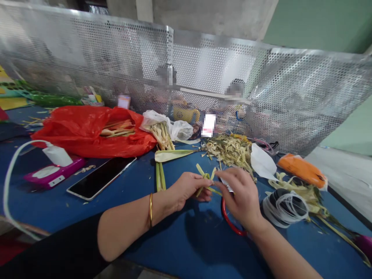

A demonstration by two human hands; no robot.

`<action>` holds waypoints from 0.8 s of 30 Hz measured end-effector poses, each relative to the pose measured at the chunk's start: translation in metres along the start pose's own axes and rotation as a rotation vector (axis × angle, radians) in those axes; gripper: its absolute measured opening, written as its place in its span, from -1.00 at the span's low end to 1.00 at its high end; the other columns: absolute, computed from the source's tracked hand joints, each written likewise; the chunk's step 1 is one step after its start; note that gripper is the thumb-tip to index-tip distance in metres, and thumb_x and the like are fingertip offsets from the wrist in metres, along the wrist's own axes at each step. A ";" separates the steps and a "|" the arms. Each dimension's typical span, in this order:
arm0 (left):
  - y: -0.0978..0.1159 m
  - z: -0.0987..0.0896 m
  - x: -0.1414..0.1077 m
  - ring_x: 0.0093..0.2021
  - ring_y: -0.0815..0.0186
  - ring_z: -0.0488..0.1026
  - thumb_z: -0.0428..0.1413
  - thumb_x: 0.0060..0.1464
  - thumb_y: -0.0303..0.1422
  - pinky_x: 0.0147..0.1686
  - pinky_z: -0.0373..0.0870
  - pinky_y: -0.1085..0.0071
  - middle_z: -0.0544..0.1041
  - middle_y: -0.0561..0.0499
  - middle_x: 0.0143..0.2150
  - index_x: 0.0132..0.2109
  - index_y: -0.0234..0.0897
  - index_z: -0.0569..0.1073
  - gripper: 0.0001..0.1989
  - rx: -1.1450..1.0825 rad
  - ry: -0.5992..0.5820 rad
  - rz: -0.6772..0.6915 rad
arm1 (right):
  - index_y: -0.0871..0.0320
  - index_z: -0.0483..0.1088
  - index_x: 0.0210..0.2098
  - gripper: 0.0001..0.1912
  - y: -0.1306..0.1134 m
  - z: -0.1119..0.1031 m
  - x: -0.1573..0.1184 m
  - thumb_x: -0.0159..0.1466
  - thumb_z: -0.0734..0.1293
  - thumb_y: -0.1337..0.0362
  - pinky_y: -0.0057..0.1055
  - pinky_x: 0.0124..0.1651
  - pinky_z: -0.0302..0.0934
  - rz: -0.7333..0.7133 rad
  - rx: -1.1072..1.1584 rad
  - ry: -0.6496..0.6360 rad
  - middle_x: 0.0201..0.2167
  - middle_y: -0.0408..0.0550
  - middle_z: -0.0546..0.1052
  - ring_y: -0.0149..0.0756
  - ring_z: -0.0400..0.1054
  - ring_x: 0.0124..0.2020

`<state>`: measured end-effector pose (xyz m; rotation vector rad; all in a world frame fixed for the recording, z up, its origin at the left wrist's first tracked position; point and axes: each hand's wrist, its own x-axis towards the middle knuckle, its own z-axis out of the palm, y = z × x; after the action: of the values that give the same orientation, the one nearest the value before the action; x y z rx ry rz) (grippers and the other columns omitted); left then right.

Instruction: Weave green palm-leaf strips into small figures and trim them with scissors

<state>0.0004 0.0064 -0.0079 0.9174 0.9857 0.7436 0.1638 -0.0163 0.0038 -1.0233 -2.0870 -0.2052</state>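
In the head view, the left hand (188, 188) pinched a small knot of leaf strips (206, 177) between thumb and fingers, over the blue table (215, 254). The knot lay at those fingertips, nearer the left hand, one strip slanting down rightward; the right hand (242, 197) reached its right edge, though whether it gripped a strip I could not tell

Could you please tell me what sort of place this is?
Probably a craft workshop, judging by the blue table, the heap of plant scraps and the spool of pale cord.
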 end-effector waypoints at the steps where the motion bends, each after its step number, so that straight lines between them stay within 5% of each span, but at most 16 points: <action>1: -0.002 0.000 0.001 -0.56 0.41 0.39 0.32 -0.28 -0.20 -0.47 0.31 0.47 0.46 0.05 -0.58 -0.47 -0.38 0.49 -0.69 -0.027 0.004 0.020 | 0.11 0.43 -0.15 -0.80 -0.005 -0.001 0.000 0.31 0.20 0.35 -0.28 -0.19 0.15 -0.180 -0.062 -0.109 -0.34 -0.03 0.45 -0.26 0.31 -0.29; 3: -0.005 0.000 0.004 -0.56 0.44 0.35 0.33 -0.29 -0.23 -0.51 0.23 0.50 0.44 0.07 -0.59 -0.52 -0.38 0.47 -0.70 -0.049 0.014 0.057 | 0.14 0.42 -0.21 -0.81 -0.014 0.003 0.000 0.32 0.18 0.39 -0.28 -0.19 0.13 -0.417 -0.172 -0.290 -0.39 -0.05 0.43 -0.26 0.29 -0.31; 6: -0.008 0.001 0.004 -0.56 0.46 0.30 0.34 -0.33 -0.22 -0.55 0.16 0.52 0.42 0.09 -0.60 -0.55 -0.37 0.46 -0.69 -0.015 0.047 0.075 | 0.17 0.39 -0.31 -0.83 -0.020 0.012 -0.004 0.31 0.18 0.42 -0.26 -0.14 0.11 -0.518 -0.313 -0.375 -0.39 -0.03 0.41 -0.21 0.28 -0.26; 14: 0.005 -0.005 0.000 -0.51 0.48 0.33 0.33 -0.24 -0.23 -0.39 0.27 0.51 0.44 0.10 -0.55 -0.48 -0.38 0.49 -0.71 -0.085 -0.152 0.061 | 0.19 0.35 -0.34 -0.78 -0.010 0.014 -0.008 0.35 0.12 0.41 -0.31 -0.21 0.07 -0.301 -0.252 -0.203 -0.43 -0.05 0.46 -0.29 0.26 -0.39; 24: 0.007 -0.005 -0.002 -0.35 0.30 0.50 0.30 -0.16 -0.30 -0.27 0.38 0.40 0.59 -0.09 -0.39 -0.32 -0.41 0.55 -0.73 -0.076 -0.014 0.125 | 0.18 0.38 -0.27 -0.80 -0.025 0.011 -0.013 0.34 0.14 0.43 -0.31 -0.13 0.15 -0.443 -0.041 -0.176 -0.44 -0.08 0.49 -0.32 0.32 -0.37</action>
<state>-0.0055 0.0097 -0.0019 0.9226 0.8877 0.8732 0.1446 -0.0357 -0.0083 -0.6055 -2.4616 -0.3920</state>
